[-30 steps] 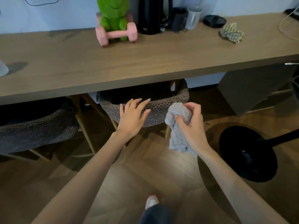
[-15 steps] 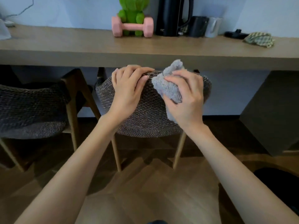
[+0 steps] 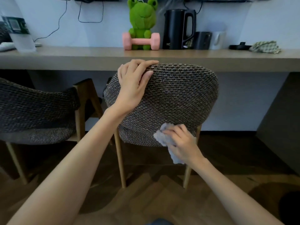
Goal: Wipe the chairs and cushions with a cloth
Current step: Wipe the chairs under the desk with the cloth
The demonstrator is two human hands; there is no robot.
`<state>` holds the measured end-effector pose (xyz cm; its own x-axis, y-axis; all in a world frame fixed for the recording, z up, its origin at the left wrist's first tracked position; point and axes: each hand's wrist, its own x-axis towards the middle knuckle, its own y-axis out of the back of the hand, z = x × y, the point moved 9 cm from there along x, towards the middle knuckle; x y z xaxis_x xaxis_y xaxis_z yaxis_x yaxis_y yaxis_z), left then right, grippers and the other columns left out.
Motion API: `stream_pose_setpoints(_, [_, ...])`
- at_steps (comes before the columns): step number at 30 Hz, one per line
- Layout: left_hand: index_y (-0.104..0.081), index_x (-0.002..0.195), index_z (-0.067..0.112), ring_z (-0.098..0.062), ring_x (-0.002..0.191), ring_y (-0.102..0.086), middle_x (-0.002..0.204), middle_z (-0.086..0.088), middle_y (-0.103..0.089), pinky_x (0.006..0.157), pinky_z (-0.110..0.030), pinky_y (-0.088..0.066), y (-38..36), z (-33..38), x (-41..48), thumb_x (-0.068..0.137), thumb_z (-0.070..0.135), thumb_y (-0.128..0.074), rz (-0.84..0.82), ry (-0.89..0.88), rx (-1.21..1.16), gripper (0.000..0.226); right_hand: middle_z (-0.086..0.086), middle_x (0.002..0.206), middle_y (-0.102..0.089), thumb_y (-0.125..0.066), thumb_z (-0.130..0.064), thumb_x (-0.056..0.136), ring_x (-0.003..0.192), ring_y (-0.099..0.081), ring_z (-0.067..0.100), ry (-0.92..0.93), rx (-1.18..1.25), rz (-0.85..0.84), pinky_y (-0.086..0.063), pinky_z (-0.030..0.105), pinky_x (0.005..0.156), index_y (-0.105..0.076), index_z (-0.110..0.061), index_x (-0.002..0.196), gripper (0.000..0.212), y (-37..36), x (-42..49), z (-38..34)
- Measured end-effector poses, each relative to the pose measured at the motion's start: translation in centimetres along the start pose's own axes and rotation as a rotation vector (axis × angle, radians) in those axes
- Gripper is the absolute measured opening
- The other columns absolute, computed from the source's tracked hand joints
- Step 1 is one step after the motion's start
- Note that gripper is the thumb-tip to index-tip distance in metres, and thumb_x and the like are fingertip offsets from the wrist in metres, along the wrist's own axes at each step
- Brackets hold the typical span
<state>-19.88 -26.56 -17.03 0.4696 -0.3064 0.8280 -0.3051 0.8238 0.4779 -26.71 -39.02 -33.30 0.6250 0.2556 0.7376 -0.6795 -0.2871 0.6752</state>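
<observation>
A chair (image 3: 175,98) with a dark woven backrest and light wooden legs stands tucked under the long desk, its back facing me. My left hand (image 3: 133,85) grips the top left edge of the backrest, fingers curled over the rim. My right hand (image 3: 181,142) holds a crumpled grey cloth (image 3: 164,137) and presses it against the lower right of the backrest. A second woven chair (image 3: 37,111) stands to the left.
The wooden desk (image 3: 81,57) carries a green frog plush (image 3: 142,21), a pink dumbbell (image 3: 141,41), a black kettle (image 3: 178,28), two mugs (image 3: 209,39) and a checked cloth (image 3: 264,47). A dark cabinet (image 3: 280,119) stands at the right. Wooden floor lies below.
My right hand has moved the cloth down the backrest from its top edge to its lower right. My left hand stays gripping the top rim. The view has come closer.
</observation>
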Motion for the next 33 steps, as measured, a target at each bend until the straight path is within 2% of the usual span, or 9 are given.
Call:
stream_pose_setpoints(4, [-0.050,0.135,0.024,-0.018,0.119,-0.044,0.123,-0.001,-0.053,0.107,-0.046,-0.025,0.0,-0.1,-0.3,0.101,0.026,-0.041,-0.003,-0.040,0.024,0.035,0.004,0.115,-0.050,-0.066,-0.009,0.080,0.102,-0.043,0.025,0.045,0.002,0.512,-0.028,0.016,0.099,-0.059,-0.008,0.115,0.036,10.3,6.0,-1.4])
stream_pose_setpoints(6, [-0.049,0.137,0.022,-0.015,0.121,-0.044,0.126,-0.002,-0.054,0.108,-0.037,-0.026,0.3,-0.5,-0.4,0.100,0.027,-0.045,0.003,-0.067,0.022,0.038,0.004,0.117,-0.052,-0.066,-0.012,0.082,0.105,-0.043,0.024,0.053,-0.035,0.613,-0.028,0.017,0.101,-0.062,-0.007,0.115,0.034,13.2,9.1,-1.4])
stream_pose_setpoints(10, [-0.048,0.138,0.018,-0.006,0.121,-0.039,0.129,0.000,-0.052,0.106,-0.019,-0.023,1.1,-2.0,-1.1,0.098,0.025,-0.050,0.045,-0.074,-0.022,0.041,0.012,0.113,-0.061,-0.068,-0.011,0.079,0.107,-0.040,0.025,-0.003,-0.072,0.503,-0.031,0.028,0.098,-0.065,-0.005,0.116,0.037,10.2,10.0,-0.9])
stream_pose_setpoints(13, [-0.044,0.141,0.018,-0.007,0.126,-0.038,0.133,0.003,-0.047,0.108,-0.020,-0.023,1.4,-3.1,-2.0,0.098,0.019,-0.050,0.057,-0.032,-0.056,0.043,0.012,0.113,-0.063,-0.068,-0.007,0.079,0.105,-0.041,0.026,0.110,-0.139,0.305,-0.040,0.036,0.095,-0.068,-0.002,0.110,0.032,4.6,6.2,-1.3])
stream_pose_setpoints(18, [-0.039,0.144,0.017,-0.015,0.135,-0.034,0.144,-0.003,-0.041,0.115,-0.029,-0.023,1.5,-3.3,-2.7,0.098,0.015,-0.047,0.006,0.013,-0.045,0.046,0.014,0.104,-0.070,-0.076,0.007,0.071,0.085,-0.065,0.032,0.253,-0.209,-0.034,-0.057,0.041,0.070,-0.071,0.002,0.104,0.034,0.5,2.3,-2.5])
stream_pose_setpoints(21, [-0.037,0.145,0.016,-0.019,0.140,-0.030,0.148,-0.006,-0.037,0.117,-0.039,-0.023,1.6,-3.4,-2.8,0.097,0.011,-0.048,-0.005,0.029,-0.067,0.049,0.014,0.107,-0.066,-0.064,0.000,0.085,0.088,-0.058,0.031,0.353,-0.258,0.158,-0.051,0.039,0.076,-0.067,0.000,0.110,0.025,4.7,5.4,-4.7])
stream_pose_setpoints(24, [-0.036,0.145,0.015,-0.019,0.140,-0.029,0.149,-0.008,-0.035,0.116,-0.042,-0.024,1.6,-4.1,-3.2,0.096,0.008,-0.050,0.019,0.064,-0.084,0.052,0.010,0.115,-0.062,-0.062,-0.009,0.086,0.102,-0.043,0.026,0.297,-0.213,0.418,-0.040,0.034,0.091,-0.062,-0.004,0.118,0.033,10.2,10.8,-5.2])
stream_pose_setpoints(28, [-0.032,0.147,0.015,-0.017,0.139,-0.030,0.148,-0.007,-0.035,0.116,-0.042,-0.025,1.7,-4.9,-3.8,0.096,0.007,-0.050,0.022,0.066,-0.100,0.055,0.011,0.117,-0.062,-0.071,-0.010,0.074,0.105,-0.037,0.024,0.163,-0.126,0.386,-0.034,0.033,0.096,-0.061,-0.004,0.122,0.049,9.5,12.9,-4.0])
stream_pose_setpoints(33, [-0.023,0.150,0.023,-0.007,0.144,-0.017,0.157,-0.001,-0.022,0.119,-0.031,-0.017,1.6,-6.3,-5.2,0.096,0.003,-0.047,-0.027,0.128,-0.134,0.062,0.011,0.104,-0.069,-0.069,-0.003,0.078,0.093,-0.041,0.022,0.320,-0.191,0.231,-0.041,0.032,0.084,-0.069,0.000,0.110,0.032,2.3,6.9,-4.2])
